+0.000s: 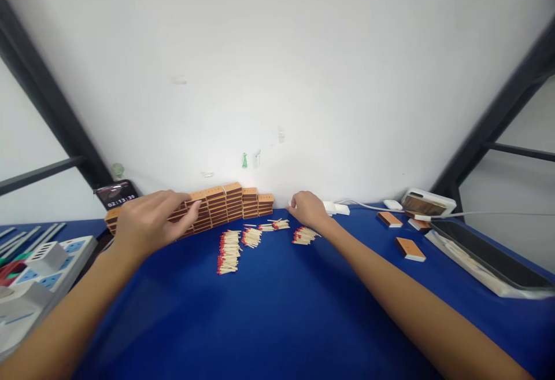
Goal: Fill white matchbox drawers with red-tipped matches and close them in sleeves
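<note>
My left hand (pixel 152 222) is over the left part of a row of stacked matchboxes (pixel 219 206), thumb and fingers apart. It hides some of the boxes, and I cannot tell whether it touches them. Near the wall my right hand (pixel 309 209) is closed, fingers curled down; a small pale bit shows at the fingertips, too little to name. Just right of it lie white matchbox trays (pixel 336 208). Below that hand is a small pile of red-tipped matches (pixel 305 235). More loose matches (pixel 229 251) lie in bunches in front of the stacks.
Several orange matchboxes (pixel 410 249) lie to the right, beside a dark phone-like slab (pixel 492 253) and a white device (pixel 428 202) with a cable. At left are a phone showing a timer (pixel 116 195) and a power strip (pixel 52 270). A white wall (pixel 277 79) rises behind.
</note>
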Tool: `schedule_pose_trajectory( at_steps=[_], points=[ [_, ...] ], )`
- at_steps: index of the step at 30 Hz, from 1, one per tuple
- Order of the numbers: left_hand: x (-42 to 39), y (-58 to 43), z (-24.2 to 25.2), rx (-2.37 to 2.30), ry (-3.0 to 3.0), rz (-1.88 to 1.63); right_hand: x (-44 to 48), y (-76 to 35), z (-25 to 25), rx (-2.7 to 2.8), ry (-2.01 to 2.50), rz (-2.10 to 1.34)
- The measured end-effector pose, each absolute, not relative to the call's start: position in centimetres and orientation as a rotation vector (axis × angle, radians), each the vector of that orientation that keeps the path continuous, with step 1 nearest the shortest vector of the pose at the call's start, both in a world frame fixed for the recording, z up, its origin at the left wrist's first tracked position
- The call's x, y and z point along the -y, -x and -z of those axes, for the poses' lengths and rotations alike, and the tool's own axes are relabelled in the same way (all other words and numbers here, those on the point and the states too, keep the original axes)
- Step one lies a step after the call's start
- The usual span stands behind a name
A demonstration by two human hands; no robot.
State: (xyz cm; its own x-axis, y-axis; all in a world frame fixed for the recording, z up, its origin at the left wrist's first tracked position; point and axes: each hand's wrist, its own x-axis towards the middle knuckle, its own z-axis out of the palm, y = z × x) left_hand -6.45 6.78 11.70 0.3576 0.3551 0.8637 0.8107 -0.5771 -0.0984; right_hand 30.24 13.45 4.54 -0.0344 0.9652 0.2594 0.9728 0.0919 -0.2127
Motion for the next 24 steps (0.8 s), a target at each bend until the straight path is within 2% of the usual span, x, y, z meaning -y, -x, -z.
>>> schedule_pose_trajectory(
  at_steps=[5, 9, 13, 15, 20, 24],
  points=[
    [-9.9, 2.2, -14.6, 0.972, 2.117, 1.161, -11.1, -29.6, -6.4, 2.044, 1.745, -0.040],
    [-11.3, -2.2, -14.5, 0.942, 2.237, 1.199, -7.1, -28.9, -7.1, 2.191, 1.464, -0.188],
    [-8.7, -3.2, -11.5, 0.859, 2.587, 0.988, -3.1, -28.8, -6.0, 2.355, 0.996, -0.562],
    [-6.3, -2.3, -9.3, 0.843, 2.723, 0.851, -1.8, -28.8, -5.2, 2.416, 0.905, -0.690],
    [-1.4, 0.6, -4.5, 0.997, 2.945, 0.682, -0.7, -27.8, -3.6, 2.486, 0.851, -0.820],
    [-0.6, 1.4, -2.6, 1.046, 3.057, 0.658, -0.3, -26.5, -2.9, 2.455, 0.854, -0.815]
  ],
)
